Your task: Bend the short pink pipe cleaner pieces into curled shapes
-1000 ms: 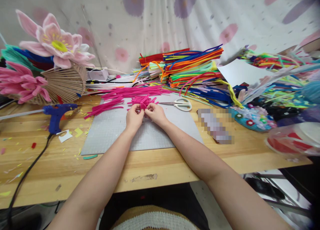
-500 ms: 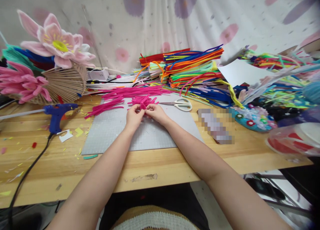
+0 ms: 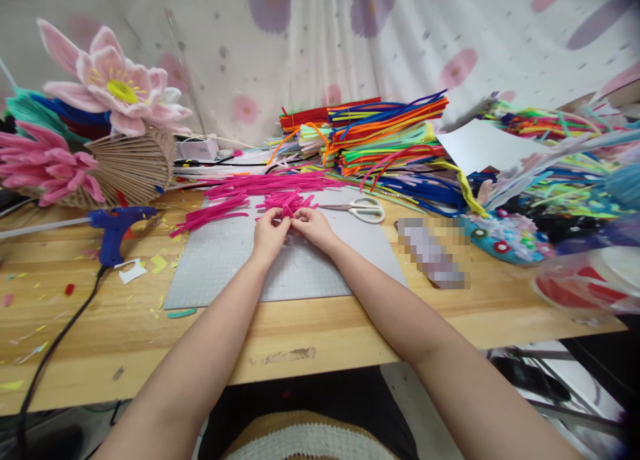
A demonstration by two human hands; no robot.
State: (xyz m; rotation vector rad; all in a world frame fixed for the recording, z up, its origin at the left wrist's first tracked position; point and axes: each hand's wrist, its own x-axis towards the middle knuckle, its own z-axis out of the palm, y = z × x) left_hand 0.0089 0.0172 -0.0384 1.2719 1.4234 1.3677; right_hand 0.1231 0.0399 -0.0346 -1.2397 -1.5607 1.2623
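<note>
My left hand [image 3: 271, 231] and my right hand [image 3: 312, 225] meet above the grey cutting mat [image 3: 215, 273], fingertips pinched together. Between them is a magenta pipe cleaner [image 3: 287, 211], gripped from both sides; its lower part is hidden by my fingers. Just behind lies a small heap of short magenta pipe cleaners [image 3: 274, 199]. Another cut bunch of magenta pipe cleaners [image 3: 215, 213] rests at the mat's upper left, with long magenta pipe cleaners [image 3: 280, 181] along the back edge. White-handled scissors [image 3: 367, 210] lie closed right of my right hand.
A blue glue gun [image 3: 113, 233] with its cord stands left of the mat, among scraps. Bundles of coloured pipe cleaners [image 3: 385, 137] are piled at the back. At the left are pink fuzzy flowers [image 3: 120, 90]; a clear plastic tub [image 3: 590, 280] is at the right edge.
My fingertips have drawn slightly closer together around the magenta pipe cleaner, and less of it shows above them. The rest of the table looks the same.
</note>
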